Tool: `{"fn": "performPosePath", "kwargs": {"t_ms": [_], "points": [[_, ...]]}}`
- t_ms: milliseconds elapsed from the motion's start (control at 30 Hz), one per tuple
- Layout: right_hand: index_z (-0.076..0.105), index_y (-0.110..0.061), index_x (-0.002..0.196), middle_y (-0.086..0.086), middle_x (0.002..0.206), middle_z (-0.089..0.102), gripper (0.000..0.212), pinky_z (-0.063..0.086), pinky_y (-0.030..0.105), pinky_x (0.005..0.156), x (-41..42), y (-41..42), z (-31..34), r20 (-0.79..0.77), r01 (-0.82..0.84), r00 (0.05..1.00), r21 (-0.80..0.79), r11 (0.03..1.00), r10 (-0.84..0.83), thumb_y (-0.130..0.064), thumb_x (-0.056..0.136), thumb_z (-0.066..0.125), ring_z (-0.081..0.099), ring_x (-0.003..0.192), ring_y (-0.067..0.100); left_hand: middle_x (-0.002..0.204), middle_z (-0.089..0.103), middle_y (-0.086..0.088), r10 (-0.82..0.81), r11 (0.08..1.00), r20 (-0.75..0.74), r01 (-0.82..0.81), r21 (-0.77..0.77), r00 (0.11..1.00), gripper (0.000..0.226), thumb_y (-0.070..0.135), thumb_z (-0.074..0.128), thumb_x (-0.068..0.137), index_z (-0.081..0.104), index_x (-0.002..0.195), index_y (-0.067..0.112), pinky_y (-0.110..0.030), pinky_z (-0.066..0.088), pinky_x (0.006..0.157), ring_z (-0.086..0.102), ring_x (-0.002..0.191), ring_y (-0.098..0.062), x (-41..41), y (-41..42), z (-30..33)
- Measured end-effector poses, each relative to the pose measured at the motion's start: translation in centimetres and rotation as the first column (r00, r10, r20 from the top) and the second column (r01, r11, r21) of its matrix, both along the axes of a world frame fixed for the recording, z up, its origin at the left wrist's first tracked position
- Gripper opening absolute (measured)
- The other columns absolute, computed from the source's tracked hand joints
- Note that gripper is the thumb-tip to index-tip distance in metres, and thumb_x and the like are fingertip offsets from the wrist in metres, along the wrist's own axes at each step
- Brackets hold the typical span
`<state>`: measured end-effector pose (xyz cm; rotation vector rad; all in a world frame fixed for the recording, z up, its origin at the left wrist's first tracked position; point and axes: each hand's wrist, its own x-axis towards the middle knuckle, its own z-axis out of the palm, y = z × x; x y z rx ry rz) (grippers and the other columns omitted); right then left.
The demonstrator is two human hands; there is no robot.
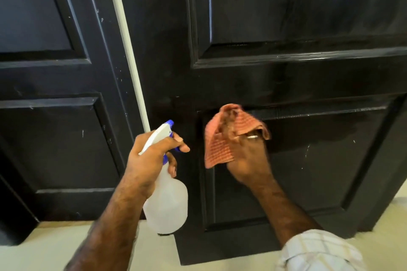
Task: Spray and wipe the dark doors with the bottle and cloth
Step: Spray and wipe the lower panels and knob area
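We see two glossy black doors [286, 77], flecked with pale specks, split by a white strip [130, 50]. The cloth [222, 138] is salmon-orange with a fine woven check (a darker brown shows in its folds). The spray bottle [167, 202] is translucent white, its head white with a blue nozzle and trigger. The sleeve [317, 251] is cream, checked in faint lines. The floor [154, 248] is pale beige.
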<state>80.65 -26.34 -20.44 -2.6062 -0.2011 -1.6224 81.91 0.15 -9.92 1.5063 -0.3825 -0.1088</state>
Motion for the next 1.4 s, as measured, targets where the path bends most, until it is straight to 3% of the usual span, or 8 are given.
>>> {"fn": "performPosePath", "kwargs": {"t_ms": [233, 400, 633, 833, 967, 1067, 1233, 1400], "points": [[0.053, 0.004, 0.153, 0.035, 0.164, 0.037, 0.051, 0.030, 0.069, 0.124, 0.9, 1.1, -0.6, 0.172, 0.192, 0.931, 0.516, 0.835, -0.321, -0.016, 0.106, 0.048, 0.032, 0.153, 0.056, 0.092, 0.079, -0.012, -0.057, 0.998, -0.013, 0.057, 0.041, 0.998, 0.010, 0.015, 0.068, 0.097, 0.072, 0.103, 0.007, -0.036, 0.057, 0.057, 0.057, 0.049, -0.021, 1.0, -1.0, -0.6], [0.048, -0.004, 0.158, 0.016, 0.170, 0.038, 0.058, 0.024, 0.060, 0.129, 3.7, 6.9, -1.4, 0.040, -0.012, 0.999, 0.070, 0.998, 0.009, -0.037, 0.110, 0.047, 0.034, 0.158, 0.044, 0.095, 0.077, -0.015, 0.015, 1.000, -0.037, -0.014, 0.027, 0.999, 0.018, 0.017, 0.071, 0.095, 0.070, 0.111, 0.009, -0.037, 0.057, 0.057, 0.058, 0.051, -0.020, 2.0, 0.9, 0.0], [0.040, -0.018, 0.165, 0.016, 0.163, 0.049, 0.072, 0.039, 0.056, 0.112, 5.3, 8.1, 5.9, 0.134, 0.094, 0.986, 0.055, 0.994, -0.101, -0.031, 0.097, 0.059, 0.052, 0.141, 0.043, 0.084, 0.078, -0.009, 0.043, 0.999, 0.052, -0.044, 0.021, 0.998, 0.015, 0.009, 0.065, 0.097, 0.074, 0.086, 0.015, -0.040, 0.056, 0.061, 0.055, 0.047, -0.019, 2.8, 3.2, 1.7], [0.040, -0.017, 0.166, 0.014, 0.176, 0.026, 0.064, 0.008, 0.062, 0.131, 7.6, 10.9, 11.7, 0.123, 0.098, 0.989, -0.085, 0.992, -0.087, -0.044, 0.109, 0.048, 0.012, 0.164, 0.042, 0.088, 0.077, -0.014, 0.112, 0.991, -0.016, -0.113, -0.077, 0.994, 0.024, 0.009, 0.070, 0.092, 0.065, 0.086, 0.031, -0.044, 0.054, 0.068, 0.053, 0.055, -0.027, 2.4, 3.7, 2.5], [0.064, -0.015, 0.149, 0.014, 0.154, 0.061, 0.052, 0.043, 0.057, 0.117, 4.7, 5.6, 5.2, -0.033, -0.040, 0.999, -0.271, 0.962, 0.032, -0.034, 0.101, 0.067, 0.057, 0.140, 0.040, 0.090, 0.075, -0.016, 0.062, 0.997, 0.027, -0.061, -0.049, 0.998, 0.022, 0.006, 0.069, 0.092, 0.073, 0.081, 0.025, -0.039, 0.053, 0.060, 0.053, 0.050, -0.022, 2.7, 3.8, 2.3], [0.067, -0.005, 0.139, 0.025, 0.139, 0.067, 0.047, 0.040, 0.055, 0.115, 3.0, 0.6, 5.3, 0.082, 0.093, 0.993, -0.067, 0.993, -0.087, -0.023, 0.095, 0.063, 0.065, 0.125, 0.050, 0.090, 0.078, -0.016, 0.005, 1.000, 0.067, -0.005, 0.004, 0.998, 0.016, 0.006, 0.063, 0.097, 0.075, 0.088, 0.011, -0.036, 0.054, 0.057, 0.054, 0.047, -0.020, 2.8, 3.3, 2.2], [0.044, -0.010, 0.163, 0.026, 0.173, 0.023, 0.064, 0.006, 0.070, 0.128, 3.6, 1.4, 13.0, 0.223, 0.201, 0.935, 0.307, 0.930, -0.275, -0.035, 0.104, 0.050, 0.015, 0.160, 0.056, 0.091, 0.078, -0.016, -0.027, 0.999, 0.084, 0.028, -0.015, 0.996, 0.012, 0.008, 0.063, 0.098, 0.074, 0.093, 0.008, -0.035, 0.055, 0.056, 0.055, 0.047, -0.020, 2.8, 2.3, 3.3], [0.038, -0.021, 0.166, 0.014, 0.177, 0.023, 0.074, 0.004, 0.067, 0.131, 4.8, 7.1, 11.7, 0.119, 0.066, 0.991, -0.093, 0.994, -0.054, -0.034, 0.100, 0.068, 0.007, 0.164, 0.048, 0.089, 0.073, -0.015, 0.025, 0.992, 0.038, -0.020, -0.124, 0.999, 0.023, 0.008, 0.070, 0.094, 0.074, 0.083, 0.028, -0.040, 0.053, 0.061, 0.055, 0.050, -0.021, 2.6, 1.5, 5.0]]}}
